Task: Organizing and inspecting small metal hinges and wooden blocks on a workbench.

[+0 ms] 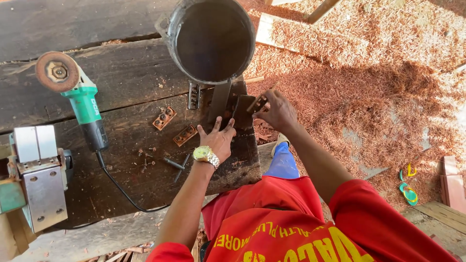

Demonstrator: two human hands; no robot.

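Observation:
My left hand [217,139], with a gold watch on the wrist, lies flat with fingers spread on a dark metal plate [242,112] near the right end of a dark wooden bench [121,87]. A narrow grey metal strip [219,99] runs from under the fingertips toward a big dark bucket [213,39]. My right hand [277,111] hovers just past the bench's right edge. Its fingers pinch a small metal piece with holes [257,103] above the plate's far corner.
A green angle grinder [80,99] and its cable lie on the bench's left. An electric planer [39,179] sits at the left edge. Two copper-coloured holed blocks [164,118], a holed metal bracket [193,95] and loose bolts [177,164] lie by my left hand. Sawdust [369,73] covers the floor, with sandals [407,187].

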